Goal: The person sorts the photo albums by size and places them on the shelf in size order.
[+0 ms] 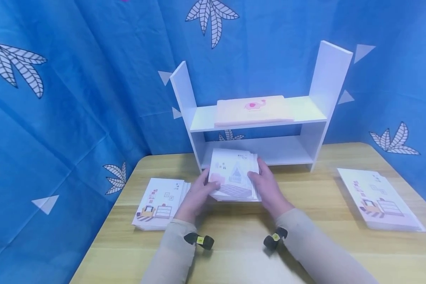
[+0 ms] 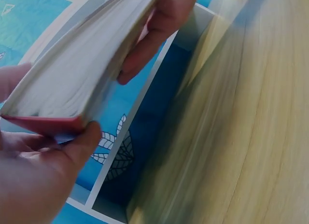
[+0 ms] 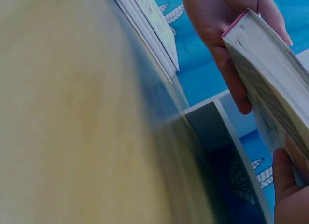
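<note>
A thick book [image 1: 234,169] with a pale cover drawing of a pointed tower is held up over the table, just in front of the white shelf. My left hand [image 1: 198,193] grips its left side, thumb on the cover. On the opposite side my right hand [image 1: 268,185] holds it, thumb also on top. The left wrist view shows the book's page block [image 2: 77,69] and a red strip along the end by the left hand's fingers. In the right wrist view, the book [image 3: 275,74] tilts between both hands, above the table.
A white two-level shelf [image 1: 259,148] stands at the back, with a pink elephant-print item [image 1: 255,108] lying on its upper board. Stacked books [image 1: 159,205] lie at left on the wooden table [image 1: 241,252]. Another pale book pile [image 1: 383,201] lies at right. Blue curtain surrounds the table.
</note>
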